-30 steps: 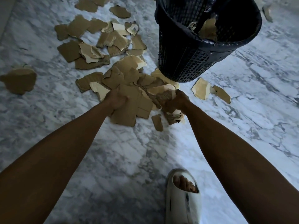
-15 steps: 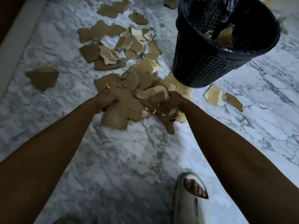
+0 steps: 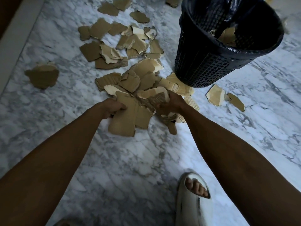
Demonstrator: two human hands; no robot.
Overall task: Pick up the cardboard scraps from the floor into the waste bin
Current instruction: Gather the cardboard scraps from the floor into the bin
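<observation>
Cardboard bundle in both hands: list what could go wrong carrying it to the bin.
1. The left hand and right hand grip a loose, overlapping cardboard bundle; its lower pieces hang below the hands and could slip out on the lift.
2. The waste bin has scraps lying against its base, so a bump may shift it.
3. Scraps on the marble floor near the slippered foot might slide underfoot.

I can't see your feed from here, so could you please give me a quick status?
Left hand and right hand gripping torn brown cardboard scraps. Black mesh waste bin just beyond, partly filled. Many scraps still on the marble floor; path clear.
</observation>
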